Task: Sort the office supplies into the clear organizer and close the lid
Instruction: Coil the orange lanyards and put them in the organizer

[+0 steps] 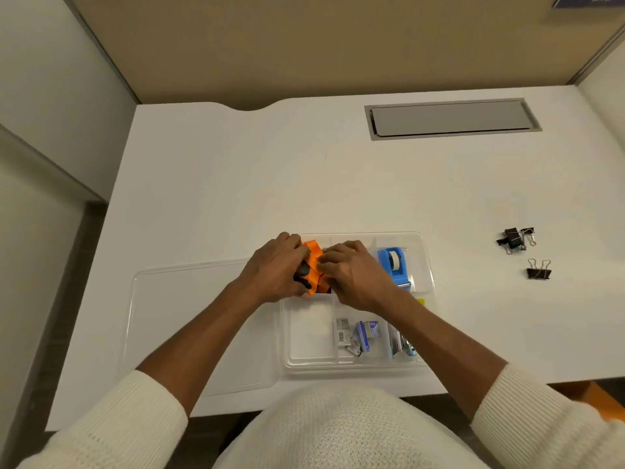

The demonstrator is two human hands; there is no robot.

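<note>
Lower centre of frame: small boxes (pixel 367 335) lying in near compartments of clear organizer (pixel 304 362), lid (pixel 189 319) open flat at left. Above: left hand (pixel 275 270) and right hand (pixel 355 275) both clenched on orange item (pixel 313 262) over far-left compartment. Blue tape dispenser (pixel 394 267) in far-right compartment. Right of frame: binder clips (pixel 515 240) loose on worktop (pixel 236 181).

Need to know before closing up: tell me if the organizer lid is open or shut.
Open. The clear lid lies flat on the desk, left of the organizer.
</note>
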